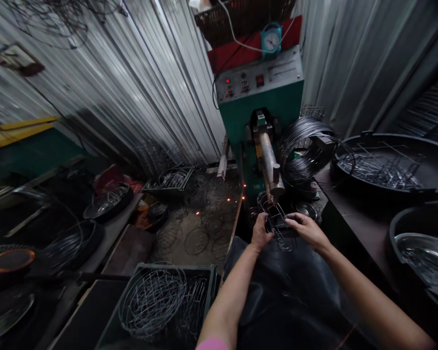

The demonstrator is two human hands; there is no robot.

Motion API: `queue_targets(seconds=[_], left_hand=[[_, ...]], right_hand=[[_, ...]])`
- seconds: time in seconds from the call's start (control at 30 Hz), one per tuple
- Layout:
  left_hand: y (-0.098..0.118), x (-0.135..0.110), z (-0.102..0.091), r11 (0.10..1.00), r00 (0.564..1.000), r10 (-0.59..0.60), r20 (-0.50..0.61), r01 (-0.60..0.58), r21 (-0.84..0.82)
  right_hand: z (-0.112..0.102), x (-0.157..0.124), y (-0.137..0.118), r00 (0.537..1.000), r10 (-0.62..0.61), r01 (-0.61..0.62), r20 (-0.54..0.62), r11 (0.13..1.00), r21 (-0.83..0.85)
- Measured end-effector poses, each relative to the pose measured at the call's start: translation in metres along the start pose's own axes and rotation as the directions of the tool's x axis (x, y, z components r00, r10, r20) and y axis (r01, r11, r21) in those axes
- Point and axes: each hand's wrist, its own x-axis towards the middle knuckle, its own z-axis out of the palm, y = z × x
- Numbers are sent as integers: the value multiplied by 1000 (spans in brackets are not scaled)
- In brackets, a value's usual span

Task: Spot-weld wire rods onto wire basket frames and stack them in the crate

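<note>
A small wire frame [279, 235] hangs between my two hands, below the electrode tip of a green spot welder [272, 165]. My left hand [262, 232] is closed on the frame's left side, thumb up. On the right, my right hand [306, 228] pinches the frame's edge with thumb and fingertips. The frame's upper part reaches up to the electrode, and whether it touches the tip I cannot tell. Several orange sparks fly to the left of the welder. A dark apron [295, 291] covers my lap under the frame.
Left of me stands a green crate [140, 268] with round wire racks. A wire coil [302, 150] hangs right of the welder. Black pans [430, 160] with small wire parts line the right bench [365, 228]. Wire rings [197, 240] lie on the floor.
</note>
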Motion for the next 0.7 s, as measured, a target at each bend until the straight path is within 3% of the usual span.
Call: queue_targets(seconds=[0.13,0.3,0.4,0.5,0.7], left_hand=[[2,3,-4,998,999,1,34,1,-59],[0,11,-3,982,991,-117,66,126,-138],[-1,12,-4,971,987,-129,90,145,-190],[0,11,-7,968,986,-147,84,161,-194],[8,4,-14,974,983,-170,76,179,-141]], right_hand=[[-2,-2,-1,1000,-8,8,27,1000,21],[4,15,-18,1000,-29,28,12,999,19],[6,17,-22,1000,0,0,17,999,47],[1,5,-12,1000,13,-14,13,997,80],[-12,-25,8,982,85,-92,167,995,34]])
